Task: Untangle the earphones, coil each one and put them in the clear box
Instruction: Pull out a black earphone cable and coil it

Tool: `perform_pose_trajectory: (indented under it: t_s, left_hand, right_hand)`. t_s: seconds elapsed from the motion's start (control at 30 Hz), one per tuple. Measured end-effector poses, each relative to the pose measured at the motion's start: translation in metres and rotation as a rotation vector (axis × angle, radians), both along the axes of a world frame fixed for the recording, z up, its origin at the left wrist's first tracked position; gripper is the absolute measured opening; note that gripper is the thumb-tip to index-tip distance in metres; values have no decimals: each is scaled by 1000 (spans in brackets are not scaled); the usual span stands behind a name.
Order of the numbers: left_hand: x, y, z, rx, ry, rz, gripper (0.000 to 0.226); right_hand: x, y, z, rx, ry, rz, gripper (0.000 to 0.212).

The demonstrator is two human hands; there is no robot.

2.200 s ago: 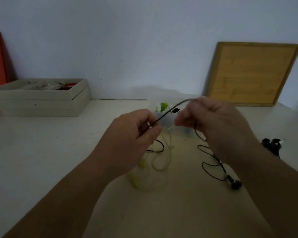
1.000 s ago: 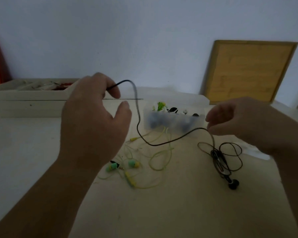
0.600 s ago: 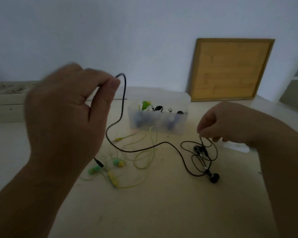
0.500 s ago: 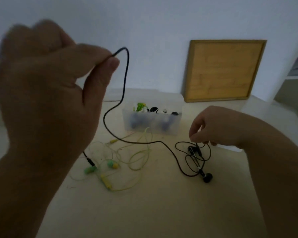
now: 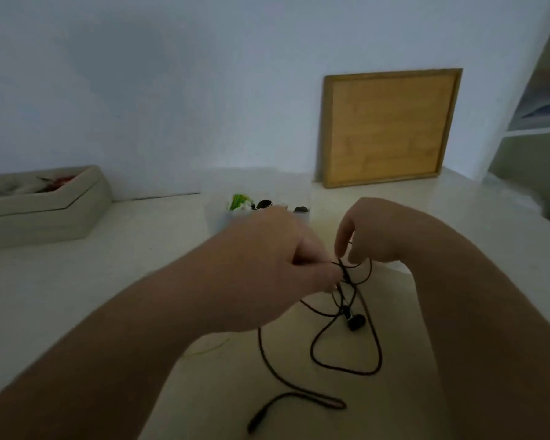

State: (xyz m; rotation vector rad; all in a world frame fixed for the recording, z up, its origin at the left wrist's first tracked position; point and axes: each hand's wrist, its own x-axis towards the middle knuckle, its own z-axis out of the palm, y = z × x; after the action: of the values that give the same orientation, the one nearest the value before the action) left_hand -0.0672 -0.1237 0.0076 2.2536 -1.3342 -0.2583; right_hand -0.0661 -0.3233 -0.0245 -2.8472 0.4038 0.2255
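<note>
My left hand (image 5: pixel 267 271) and my right hand (image 5: pixel 372 230) meet low over the table, both pinching the upper strands of the black earphones (image 5: pixel 346 363). The black cord loops loosely on the table below them, with an earbud (image 5: pixel 355 322) under my hands and the plug end (image 5: pixel 254 422) trailing toward me. The clear box (image 5: pixel 223 219) stands just behind my left hand, holding coiled green and black earphones. A thin strand of the yellow-green earphones (image 5: pixel 210 347) shows under my left forearm; the rest is hidden.
A wooden tray (image 5: pixel 385 125) leans on the wall at the back right. A beige organizer box (image 5: pixel 42 204) with small items sits at the back left. A shelf unit (image 5: pixel 540 100) stands at the far right edge.
My left hand dropped from high at the left, where it held the cord up, down to my right hand. The cord's plug end now lies slack on the table. The view shifted right.
</note>
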Motion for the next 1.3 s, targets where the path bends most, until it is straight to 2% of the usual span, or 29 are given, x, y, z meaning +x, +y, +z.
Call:
perform_pose_trajectory:
  t_s: [0.07, 0.2, 0.27, 0.33, 0.47, 0.6, 0.7, 0.8, 0.93, 1.0, 1.07, 1.13, 1.2, 1.3]
  left_hand:
    - [14, 0, -10, 158, -28, 95, 31]
    - [35, 4, -27, 324, -218, 266, 47]
    - [40, 6, -30, 330, -273, 320, 30]
    - [42, 5, -28, 216, -314, 392, 18]
    - [40, -8, -20, -229, -251, 443, 15]
    - [38, -24, -18, -251, -69, 353, 32]
    - [39, -27, -19, -308, 50, 365, 11]
    - [42, -22, -18, -417, 124, 419, 22]
    - [46, -12, -12, -531, 170, 530, 31]
    - [51, -7, -7, -632, 160, 614, 28]
    - [56, -3, -3, -709, 118, 670, 25]
    - [58, -1, -2, -690, 27, 660, 25]
    - [55, 0, -1, -569, -22, 536, 28]
    - [44, 0, 7, -250, 47, 227, 31]
  right_hand:
    - [1, -1, -5, 31, 11, 42, 32]
    - [5, -1, -12, 14, 53, 46, 32]
    - [5, -3, -12, -11, 46, 61, 26]
    - [4, -5, -11, -31, 38, 102, 17]
    - [-3, -7, 0, -46, -140, 181, 8]
    - [-10, -3, 15, 96, -403, 266, 5]
    - [-15, 1, 23, 351, -520, 285, 6]
    - [-16, -4, 25, 508, -518, 233, 10]
    - [-16, -10, 23, 530, -405, 163, 5]
    - [-16, -12, 21, 532, -345, 115, 13]
    - [-17, -13, 20, 439, -289, 93, 18]
    - [-16, -11, 20, 292, -216, 123, 23]
    - [-14, -8, 19, 205, -184, 128, 25]
    - [-12, -4, 21, 192, -356, 95, 20]
